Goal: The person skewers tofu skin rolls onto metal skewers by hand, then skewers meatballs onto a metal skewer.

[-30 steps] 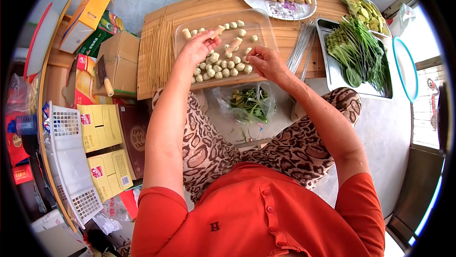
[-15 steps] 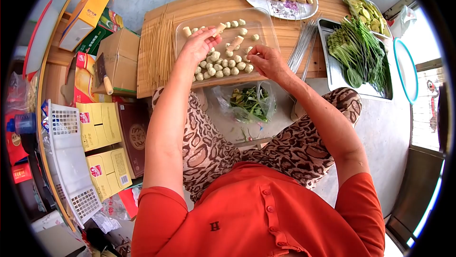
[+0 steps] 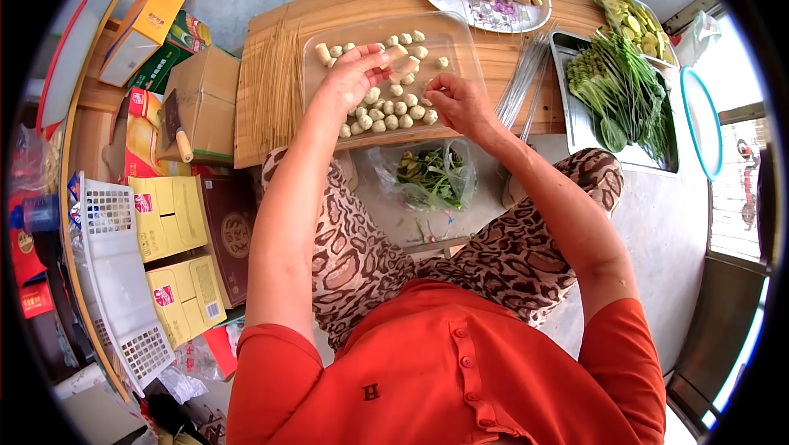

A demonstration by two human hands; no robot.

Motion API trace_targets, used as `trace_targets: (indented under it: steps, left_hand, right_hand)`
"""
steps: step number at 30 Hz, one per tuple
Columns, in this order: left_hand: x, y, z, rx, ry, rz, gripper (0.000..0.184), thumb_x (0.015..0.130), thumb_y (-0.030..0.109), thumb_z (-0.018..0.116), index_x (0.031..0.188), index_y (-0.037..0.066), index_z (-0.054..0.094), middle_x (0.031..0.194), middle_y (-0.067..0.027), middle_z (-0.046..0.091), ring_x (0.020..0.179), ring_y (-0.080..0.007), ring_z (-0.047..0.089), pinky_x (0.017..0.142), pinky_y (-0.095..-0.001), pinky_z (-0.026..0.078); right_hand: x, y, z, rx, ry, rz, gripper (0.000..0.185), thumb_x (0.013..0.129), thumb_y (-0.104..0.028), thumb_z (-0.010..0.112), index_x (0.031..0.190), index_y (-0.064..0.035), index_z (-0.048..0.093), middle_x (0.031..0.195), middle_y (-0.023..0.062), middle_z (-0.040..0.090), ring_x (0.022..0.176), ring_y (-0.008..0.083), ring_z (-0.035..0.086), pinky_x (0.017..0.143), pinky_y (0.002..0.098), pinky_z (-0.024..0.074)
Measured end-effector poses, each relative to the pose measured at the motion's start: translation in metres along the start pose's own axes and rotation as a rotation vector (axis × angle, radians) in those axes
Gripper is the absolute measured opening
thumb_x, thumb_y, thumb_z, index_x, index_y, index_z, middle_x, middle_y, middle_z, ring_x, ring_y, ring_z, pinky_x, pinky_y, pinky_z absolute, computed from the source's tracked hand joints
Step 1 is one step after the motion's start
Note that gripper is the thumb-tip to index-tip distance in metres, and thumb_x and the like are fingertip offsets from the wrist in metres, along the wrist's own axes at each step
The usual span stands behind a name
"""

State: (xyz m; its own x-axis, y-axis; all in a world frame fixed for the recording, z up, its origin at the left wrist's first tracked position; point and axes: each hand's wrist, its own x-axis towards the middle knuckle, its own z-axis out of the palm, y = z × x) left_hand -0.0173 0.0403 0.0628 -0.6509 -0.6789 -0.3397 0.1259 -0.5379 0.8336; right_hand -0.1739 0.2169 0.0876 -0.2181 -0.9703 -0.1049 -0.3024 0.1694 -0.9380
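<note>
A shallow clear plastic tray [image 3: 448, 26] holds several pale green-grey balls [image 3: 392, 122], most of them clustered along its near side. My left hand [image 3: 352, 77] is over the tray, with fingers closed on a short tan roll [image 3: 395, 54]. Just beside it is a second tan roll [image 3: 405, 70]; whether it rests in the tray or is held up, I cannot tell. My right hand [image 3: 459, 103] is pinched at the tray's right side, near the balls. Anything thin between its fingertips is too small to make out.
Wooden skewers [image 3: 275, 87] lie left of the tray, metal skewers [image 3: 524, 75] right. A plate [image 3: 493, 22] of tan rolls stands behind. Greens fill a metal tray [image 3: 579, 129] at right. A plastic bag [image 3: 386, 178] of leaves sits below. A knife [image 3: 182, 142] leans by boxes at left.
My left hand has moved slightly right with the tan roll, closer to the second roll. My right hand has barely moved and stays pinched.
</note>
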Motion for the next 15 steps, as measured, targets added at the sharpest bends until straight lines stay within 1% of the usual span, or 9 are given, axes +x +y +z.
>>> trace_targets:
  steps: [2,5,9,11,12,14,15]
  left_hand:
    - [0.001,-0.005,0.002,0.014,-0.029,-0.017,0.033,0.079,0.004,0.068,0.108,0.003,0.051,0.102,-0.0105,0.059,0.091,-0.0221,0.058,0.083,-0.0359,0.051]
    - [0.001,-0.009,0.006,0.039,-0.051,-0.056,0.037,0.079,0.005,0.068,0.111,0.002,0.049,0.102,-0.0099,0.058,0.093,-0.0209,0.058,0.083,-0.0348,0.05]
    - [-0.009,0.0,0.007,0.06,-0.064,-0.037,0.035,0.081,0.008,0.067,0.111,0.003,0.05,0.103,-0.009,0.058,0.092,-0.02,0.059,0.078,-0.0323,0.052]
    - [-0.014,0.013,0.001,0.206,0.001,0.017,0.035,0.083,0.012,0.066,0.113,0.005,0.05,0.103,-0.0081,0.058,0.09,-0.019,0.059,0.073,-0.0304,0.052]
    - [-0.018,0.018,-0.002,0.355,0.106,0.071,0.032,0.084,0.014,0.065,0.112,0.005,0.052,0.103,-0.0082,0.059,0.085,-0.0187,0.06,0.07,-0.0292,0.053]
    - [-0.022,0.023,-0.022,0.666,0.272,0.18,0.024,0.081,0.015,0.066,0.1,0.003,0.059,0.094,-0.0086,0.063,0.081,-0.017,0.062,0.068,-0.0294,0.052]
    - [-0.02,0.022,-0.041,0.669,0.277,0.173,0.024,0.081,0.015,0.066,0.1,0.003,0.059,0.094,-0.0086,0.063,0.081,-0.017,0.062,0.068,-0.0294,0.052]
  right_hand:
    - [0.001,-0.001,0.002,0.025,0.0,0.007,0.018,0.087,-0.021,0.056,0.086,-0.0025,0.06,0.053,0.0035,0.053,0.049,0.011,0.05,0.048,0.029,0.0403]
    - [0.004,-0.002,0.002,0.06,0.002,0.061,0.018,0.088,-0.02,0.056,0.087,-0.0026,0.06,0.053,0.003,0.052,0.048,0.01,0.049,0.047,0.0284,0.0389]
    - [0.007,0.001,0.003,0.122,0.001,0.079,0.017,0.088,-0.019,0.056,0.086,-0.0024,0.059,0.054,0.0012,0.052,0.048,0.008,0.047,0.045,0.0263,0.0373]
    - [0.007,0.002,0.003,0.142,-0.001,0.087,0.016,0.088,-0.018,0.056,0.085,-0.0022,0.059,0.054,0.0006,0.051,0.048,0.0074,0.047,0.044,0.0255,0.0367]
    - [0.008,0.004,0.002,0.192,-0.005,0.079,0.016,0.089,-0.017,0.056,0.084,-0.0023,0.059,0.054,0.0,0.05,0.048,0.0068,0.046,0.043,0.0247,0.0358]
    - [0.006,0.007,0.001,0.257,-0.014,0.065,0.014,0.089,-0.015,0.056,0.084,-0.0028,0.058,0.056,-0.0011,0.048,0.047,0.0062,0.044,0.042,0.0232,0.0334]
    - [0.005,0.005,-0.001,0.26,-0.021,0.065,0.014,0.089,-0.015,0.056,0.084,-0.0028,0.058,0.055,-0.0012,0.048,0.047,0.0061,0.043,0.042,0.0232,0.0331]
